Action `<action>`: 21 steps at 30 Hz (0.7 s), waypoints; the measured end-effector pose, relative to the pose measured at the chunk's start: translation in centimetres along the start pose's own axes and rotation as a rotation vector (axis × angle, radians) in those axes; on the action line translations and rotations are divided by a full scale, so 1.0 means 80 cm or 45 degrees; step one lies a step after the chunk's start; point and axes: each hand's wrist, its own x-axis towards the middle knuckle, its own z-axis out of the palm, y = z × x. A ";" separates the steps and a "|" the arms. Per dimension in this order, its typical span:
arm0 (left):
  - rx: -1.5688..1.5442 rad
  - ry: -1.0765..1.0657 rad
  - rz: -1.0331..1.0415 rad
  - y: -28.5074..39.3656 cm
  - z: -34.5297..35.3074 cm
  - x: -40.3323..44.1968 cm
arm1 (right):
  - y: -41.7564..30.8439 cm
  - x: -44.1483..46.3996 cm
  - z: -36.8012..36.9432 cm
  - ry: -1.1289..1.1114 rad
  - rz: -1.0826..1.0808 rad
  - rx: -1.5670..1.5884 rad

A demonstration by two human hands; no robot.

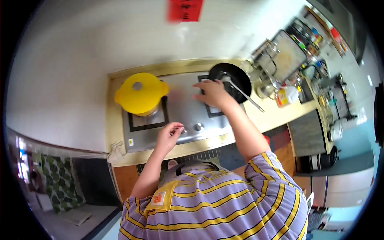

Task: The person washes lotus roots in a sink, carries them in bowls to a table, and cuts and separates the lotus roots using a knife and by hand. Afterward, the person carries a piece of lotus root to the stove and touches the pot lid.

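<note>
My left hand (pixel 169 136) is at the front of the steel gas stove (pixel 182 108), its fingers closed around the left stove knob (pixel 184 131). A second stove knob (pixel 199 127) sits just to the right of it. Over the right burner, my right hand (pixel 212 95) reaches out with fingers apart and holds nothing; its fingertips are a little blurred. Beside that hand is a black wok (pixel 236 76), with a metal spatula (pixel 244 93) lying in it, handle over the rim. A yellow lidded pot (pixel 140 96) stands on the left burner.
On the right counter stand a metal pot (pixel 267 88), a bottle with an orange label (pixel 286 96) and a large tray (pixel 286 54) leaning at the back. A cloth (pixel 116 152) hangs at the counter's front left corner. The wall (pixel 120 36) rises behind the stove.
</note>
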 end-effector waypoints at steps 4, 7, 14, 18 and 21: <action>-0.242 -0.406 -0.284 -0.007 0.119 0.026 | 0.202 -0.125 0.014 0.205 0.409 -0.058; -0.449 -0.534 -0.603 -0.002 0.214 0.044 | 0.294 -0.194 0.047 0.203 0.686 -0.078; -0.910 -0.268 -0.763 -0.008 0.370 0.089 | 0.338 -0.220 0.111 0.384 0.475 0.281; -0.921 -0.002 -0.847 0.008 0.400 0.099 | 0.323 -0.228 0.097 0.433 0.381 0.253; -0.844 0.014 -0.891 0.000 0.407 0.107 | 0.321 -0.223 0.107 0.453 0.337 0.289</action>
